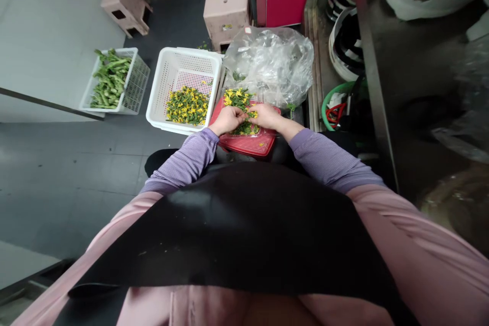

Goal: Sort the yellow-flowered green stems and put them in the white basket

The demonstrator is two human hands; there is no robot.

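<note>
Both my hands meet over a pile of yellow-flowered greens (pixel 237 97) lying on clear plastic on top of a red plastic stool or crate (pixel 250 148). My left hand (pixel 228 120) has its fingers pinched together at the greens. Close against it, my right hand (pixel 266 115) is also closed in a pinch, with yellow petals by its fingertips. What exactly lies between the fingers is too small to make out. Left of the pile stands a white perforated basket (pixel 153 102), with many picked yellow flowers (pixel 187 106) gathered in its near half.
A crumpled clear plastic bag (pixel 273 63) lies behind the pile. Further left, a white basket (pixel 132 86) holds long green vegetables (pixel 110 79). Two pink stools (pixel 227 12) stand behind. On the right are a green tub (pixel 326 112) and a dark counter with a metal edge (pixel 376 81).
</note>
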